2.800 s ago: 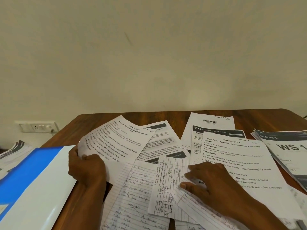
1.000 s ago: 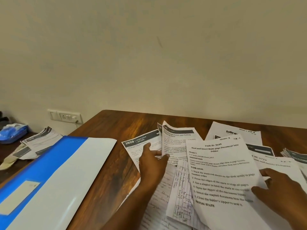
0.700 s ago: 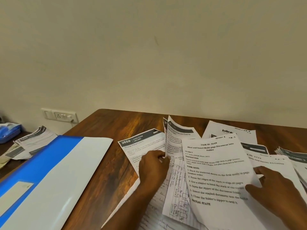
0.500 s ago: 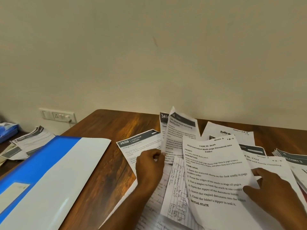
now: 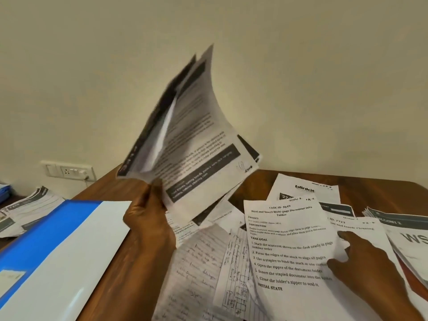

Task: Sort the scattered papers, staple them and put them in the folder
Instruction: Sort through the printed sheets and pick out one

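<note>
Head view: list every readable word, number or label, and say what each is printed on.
"TASK ID: 3649", "TASK GOAL", "INITIAL STATE": task sheet under the right hand.
"blinkit": white sheet behind it.
"2723": sheet to its right.
"WS": stack at the right edge.
Raised sheets in the left hand: blurred, unreadable.
Handwritten pages: illegible.
Blue folder: its label is unreadable.

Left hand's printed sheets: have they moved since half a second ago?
Yes. The left hand has lifted the printed sheets off the table, up against the wall.
</note>
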### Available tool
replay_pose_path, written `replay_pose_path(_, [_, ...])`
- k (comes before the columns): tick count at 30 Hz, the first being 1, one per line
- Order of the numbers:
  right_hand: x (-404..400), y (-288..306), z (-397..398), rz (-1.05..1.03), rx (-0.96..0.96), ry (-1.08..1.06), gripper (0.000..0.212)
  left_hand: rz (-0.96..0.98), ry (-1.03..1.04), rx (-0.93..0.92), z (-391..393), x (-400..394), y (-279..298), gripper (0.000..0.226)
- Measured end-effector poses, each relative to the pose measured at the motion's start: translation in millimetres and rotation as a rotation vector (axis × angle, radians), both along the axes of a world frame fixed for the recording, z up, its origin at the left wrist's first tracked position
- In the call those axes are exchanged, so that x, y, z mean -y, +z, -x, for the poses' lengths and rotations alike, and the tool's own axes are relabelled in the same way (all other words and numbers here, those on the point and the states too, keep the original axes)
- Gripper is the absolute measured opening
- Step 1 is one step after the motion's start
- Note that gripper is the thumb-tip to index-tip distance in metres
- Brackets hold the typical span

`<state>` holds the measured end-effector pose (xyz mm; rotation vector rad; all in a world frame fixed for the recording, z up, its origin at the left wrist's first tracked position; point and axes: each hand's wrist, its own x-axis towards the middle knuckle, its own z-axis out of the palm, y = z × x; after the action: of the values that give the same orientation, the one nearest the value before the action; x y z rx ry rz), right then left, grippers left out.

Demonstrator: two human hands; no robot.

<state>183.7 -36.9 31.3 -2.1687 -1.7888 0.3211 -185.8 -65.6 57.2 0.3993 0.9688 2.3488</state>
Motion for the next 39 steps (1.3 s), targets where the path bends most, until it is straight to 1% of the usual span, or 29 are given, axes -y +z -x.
replay_pose_path(1, [1, 1, 0, -0.002, -0.009, 0.0, 0.087, -0.034, -0.087, 0.075, 5, -1, 0, 0.054])
replay_pose_path(2, [2, 3, 1, 0.005, -0.013, -0.006, 0.087, -0.049, -0.189, 0.127, 8, -1, -1, 0.069])
replay_pose_path(3, [2, 4, 0, 0.002, -0.016, -0.006, 0.086, -0.043, -0.259, 0.147, 9, 0, -2, 0.071])
replay_pose_path(4, [2, 4, 0, 0.004, -0.017, -0.005, 0.085, -0.018, -0.296, 0.128, 9, 1, -2, 0.061])
replay_pose_path(6, [4, 5, 0, -0.008, -0.021, -0.005, 0.083, 0.066, -0.263, 0.057, 9, 3, -3, 0.033])
replay_pose_path(7, [2, 4, -2, -0.022, -0.029, 0.007, 0.081, 0.101, -0.247, 0.008, 8, 3, -2, 0.024])
replay_pose_path(10, [0, 2, -4, -0.042, -0.071, 0.046, 0.07, 0.144, -0.322, -0.079, 1, 7, 4, 0.012])
replay_pose_path(12, [0, 0, -4, -0.147, -0.114, 0.071, 0.062, 0.246, -0.327, -0.24, -6, 9, 4, 0.007])
replay_pose_path(13, [0, 0, -3, -0.25, -0.182, 0.086, 0.054, 0.293, -0.372, -0.324, -9, 8, 2, 0.006])
replay_pose_path(14, [3, 5, 1, -0.328, -0.297, 0.085, 0.048, 0.339, -0.456, -0.4, -14, 8, -1, 0.006])
replay_pose_path(15, [7, 13, 6, -0.355, -0.489, 0.09, 0.047, 0.384, -0.531, -0.464, -17, 7, -4, 0.008])
replay_pose_path(16, [11, 22, 12, -0.33, -0.72, 0.091, 0.053, 0.419, -0.603, -0.512, -21, 8, -7, 0.008])
replay_pose_path(17, [15, 32, 17, -0.257, -0.929, 0.093, 0.06, 0.458, -0.666, -0.554, -25, 9, -10, 0.01])
replay_pose_path(18, [19, 41, 22, -0.191, -1.068, 0.079, 0.063, 0.495, -0.733, -0.576, -31, 9, -12, 0.014])
replay_pose_path(19, [21, 46, 25, -0.16, -1.135, 0.079, 0.06, 0.537, -0.79, -0.585, -35, 10, -14, 0.019])
replay_pose_path(20, [20, 44, 28, -0.17, -1.129, 0.085, 0.05, 0.563, -0.836, -0.585, -37, 10, -16, 0.024])
replay_pose_path(21, [19, 40, 29, -0.212, -1.072, 0.068, 0.039, 0.569, -0.876, -0.582, -40, 10, -18, 0.029])
replay_pose_path(22, [17, 34, 28, -0.266, -1.021, 0.031, 0.034, 0.559, -0.909, -0.572, -42, 10, -19, 0.037])
replay_pose_path(23, [15, 29, 26, -0.312, -1.02, 0.003, 0.036, 0.548, -0.944, -0.572, -43, 9, -21, 0.045])
replay_pose_path(25, [11, 23, 22, -0.305, -1.073, 0.011, 0.032, 0.515, -0.998, -0.567, -41, 8, -24, 0.057])
replay_pose_path(26, [10, 21, 19, -0.277, -1.094, 0.041, 0.027, 0.484, -1.006, -0.553, -42, 8, -25, 0.055])
replay_pose_path(28, [8, 19, 17, -0.198, -1.118, 0.114, 0.023, 0.423, -0.97, -0.523, -45, 9, -25, 0.044])
replay_pose_path(32, [9, 17, 20, -0.112, -1.144, 0.229, 0.027, 0.321, -0.797, -0.438, -52, 7, -30, 0.033])
replay_pose_path(34, [9, 16, 21, -0.096, -1.157, 0.244, 0.03, 0.31, -0.752, -0.417, -54, 5, -34, 0.03])
replay_pose_path(39, [8, 16, 18, -0.081, -1.144, 0.253, 0.036, 0.325, -0.728, -0.421, -57, 3, -35, 0.025])
